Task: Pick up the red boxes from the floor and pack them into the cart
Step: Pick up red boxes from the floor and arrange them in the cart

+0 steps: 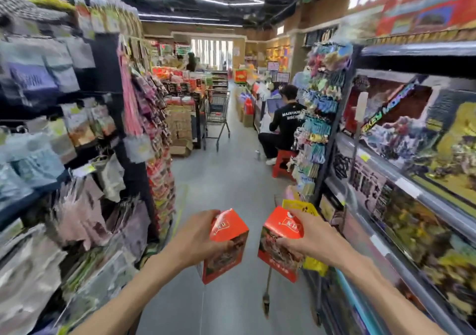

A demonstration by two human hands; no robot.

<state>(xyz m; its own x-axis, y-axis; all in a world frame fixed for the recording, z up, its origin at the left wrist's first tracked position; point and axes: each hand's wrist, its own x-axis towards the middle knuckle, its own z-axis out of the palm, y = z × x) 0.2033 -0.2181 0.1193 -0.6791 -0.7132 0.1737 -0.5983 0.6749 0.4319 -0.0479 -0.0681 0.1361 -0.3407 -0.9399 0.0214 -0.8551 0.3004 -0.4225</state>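
Observation:
I hold two red boxes in front of me above the aisle floor. My left hand grips the left red box from its left side, thumb on the sloped top. My right hand grips the right red box from its right side. The boxes are apart, with a narrow gap between them. A metal shopping cart stands far down the aisle, beside stacked cartons. Below the right box, a thin metal leg with a caster shows; what it belongs to is hidden.
Shelves of hanging packets line the left, and a rack and shelves of boxed goods line the right. A person in black sits on a red stool at the right of the aisle. Grey floor runs between.

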